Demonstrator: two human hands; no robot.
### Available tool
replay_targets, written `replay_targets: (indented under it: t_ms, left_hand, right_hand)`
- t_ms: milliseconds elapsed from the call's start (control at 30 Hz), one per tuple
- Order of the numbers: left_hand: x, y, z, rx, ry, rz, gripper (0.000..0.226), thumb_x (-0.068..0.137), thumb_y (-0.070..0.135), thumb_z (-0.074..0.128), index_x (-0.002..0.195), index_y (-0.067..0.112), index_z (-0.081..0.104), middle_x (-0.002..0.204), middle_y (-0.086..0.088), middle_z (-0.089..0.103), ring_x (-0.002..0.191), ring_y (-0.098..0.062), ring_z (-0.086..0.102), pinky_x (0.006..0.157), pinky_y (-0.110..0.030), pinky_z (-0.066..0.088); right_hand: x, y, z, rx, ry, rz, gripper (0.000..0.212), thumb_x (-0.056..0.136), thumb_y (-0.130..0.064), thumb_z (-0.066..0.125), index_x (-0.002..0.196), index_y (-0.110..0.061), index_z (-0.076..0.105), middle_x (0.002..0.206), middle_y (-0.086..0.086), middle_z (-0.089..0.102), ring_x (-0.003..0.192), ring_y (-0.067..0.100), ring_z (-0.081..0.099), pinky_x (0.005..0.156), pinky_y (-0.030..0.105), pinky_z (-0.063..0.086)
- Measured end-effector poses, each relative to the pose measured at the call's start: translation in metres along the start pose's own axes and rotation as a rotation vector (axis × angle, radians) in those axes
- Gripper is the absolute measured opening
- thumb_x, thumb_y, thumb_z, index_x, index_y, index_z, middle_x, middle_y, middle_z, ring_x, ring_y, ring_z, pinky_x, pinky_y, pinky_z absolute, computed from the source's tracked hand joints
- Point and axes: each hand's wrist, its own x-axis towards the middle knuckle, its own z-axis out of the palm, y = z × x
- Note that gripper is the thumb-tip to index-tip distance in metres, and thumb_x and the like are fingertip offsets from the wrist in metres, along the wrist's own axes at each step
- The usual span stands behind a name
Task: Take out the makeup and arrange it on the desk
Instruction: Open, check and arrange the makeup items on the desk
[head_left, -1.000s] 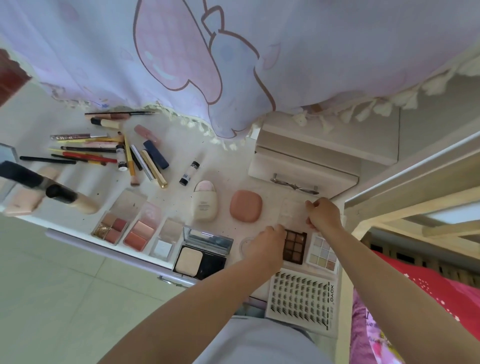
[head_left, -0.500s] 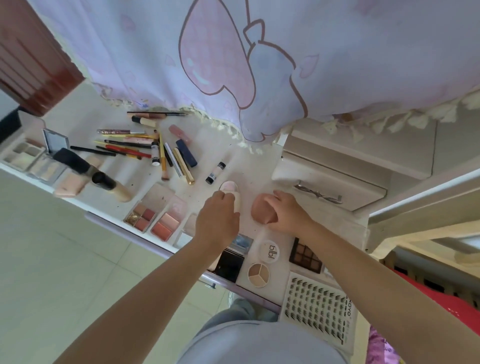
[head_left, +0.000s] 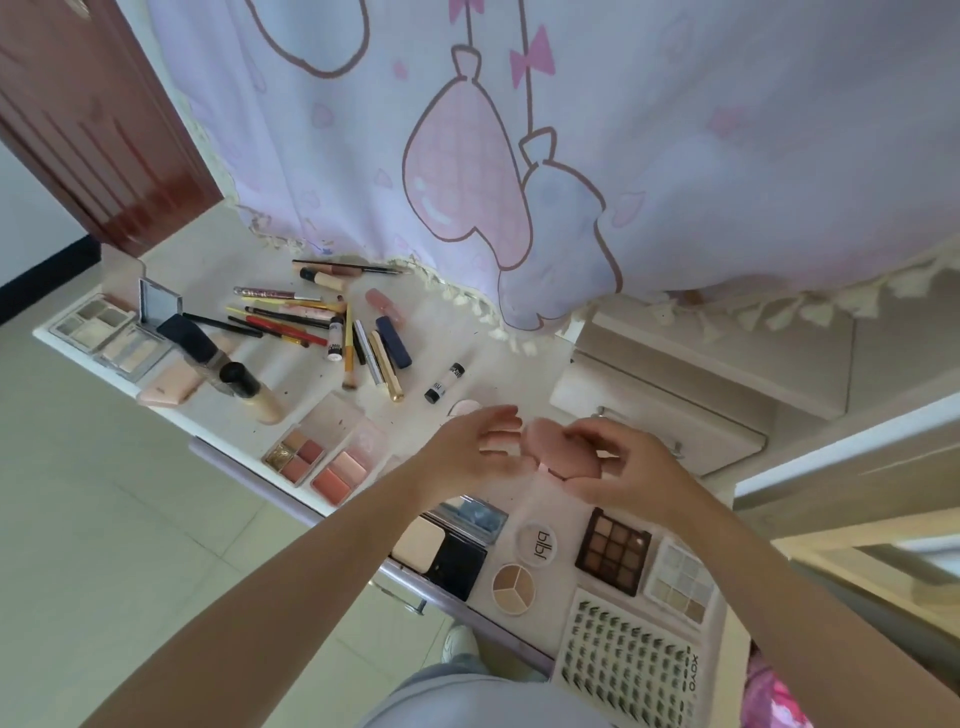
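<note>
My right hand (head_left: 628, 467) grips a pink rounded compact (head_left: 558, 449) and holds it lifted above the white desk (head_left: 467, 338). My left hand (head_left: 478, 449) hovers just left of the compact with fingers spread, its fingertips close to the case; whether they touch is blurred. Under the left hand a white and pink bottle (head_left: 464, 407) lies mostly hidden. In front of my hands lie a brown eyeshadow palette (head_left: 613, 551), a pale glitter palette (head_left: 680, 582), a round lid (head_left: 536, 543), a round three-shade pan (head_left: 513, 586) and an open powder compact (head_left: 441, 545).
Pencils, brushes and lipsticks (head_left: 332, 332) are strewn at the desk's back left, with foundation bottles (head_left: 249, 389) and open palettes (head_left: 322, 457) nearer the edge. A lash tray (head_left: 628, 670) sits at front right. A drawer unit (head_left: 665, 415) stands right; a curtain (head_left: 519, 156) hangs behind.
My right hand has lifted the pink compact off the desk. My left hand has left the white bottle and moved right toward the compact. The view has tilted up.
</note>
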Motion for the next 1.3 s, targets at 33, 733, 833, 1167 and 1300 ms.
replay_targets:
  t_ms: [33, 733, 833, 1167, 1300]
  left_hand:
    - [-0.001, 0.003, 0.002, -0.042, -0.034, 0.031, 0.066, 0.079, 0.003, 0.067, 0.138, 0.007, 0.036, 0.133, -0.006, 0.051, 0.104, -0.002, 0.054, 0.084, -0.012, 0.047]
    - [-0.005, 0.045, 0.008, -0.125, -0.033, 0.282, 0.059, 0.072, -0.019, 0.061, 0.127, -0.002, 0.046, 0.096, 0.004, 0.061, 0.074, 0.009, 0.065, 0.074, -0.011, 0.053]
    - [-0.004, 0.044, 0.007, -0.156, -0.091, 0.29, 0.061, 0.069, -0.016, 0.067, 0.125, 0.0, 0.048, 0.097, 0.005, 0.065, 0.08, 0.007, 0.066, 0.077, -0.013, 0.054]
    - [0.019, 0.039, 0.003, 0.123, -0.295, 0.095, 0.075, 0.07, -0.016, 0.066, 0.135, 0.009, 0.039, 0.099, 0.002, 0.059, 0.091, -0.013, 0.059, 0.087, -0.027, 0.05]
    - [0.033, 0.023, 0.011, 0.417, -0.294, 0.046, 0.073, 0.075, -0.009, 0.064, 0.139, 0.013, 0.035, 0.111, -0.005, 0.056, 0.099, -0.016, 0.055, 0.083, -0.02, 0.048]
  right_hand:
    - [-0.006, -0.006, -0.003, 0.014, 0.007, -0.015, 0.048, 0.046, -0.039, 0.071, 0.092, -0.042, 0.056, 0.099, -0.018, 0.059, 0.092, -0.004, 0.059, 0.076, 0.01, 0.05]
    - [-0.026, -0.039, -0.032, 0.079, 0.161, -0.124, 0.054, 0.052, -0.031, 0.072, 0.105, -0.028, 0.064, 0.1, -0.014, 0.065, 0.101, 0.008, 0.061, 0.09, 0.024, 0.049]
    - [-0.027, -0.035, -0.038, 0.204, 0.166, -0.119, 0.057, 0.053, -0.031, 0.07, 0.109, -0.021, 0.065, 0.093, -0.015, 0.069, 0.091, -0.005, 0.063, 0.082, 0.012, 0.049]
    - [-0.009, -0.022, -0.039, 0.565, 0.284, 0.147, 0.029, 0.097, -0.028, 0.034, 0.086, -0.023, 0.06, 0.093, 0.01, 0.062, 0.078, 0.021, 0.061, 0.077, 0.036, 0.052]
    - [0.011, 0.004, -0.021, 0.541, 0.31, 0.343, 0.036, 0.098, -0.039, 0.03, 0.104, -0.014, 0.055, 0.093, 0.007, 0.063, 0.078, 0.019, 0.062, 0.072, 0.032, 0.052]
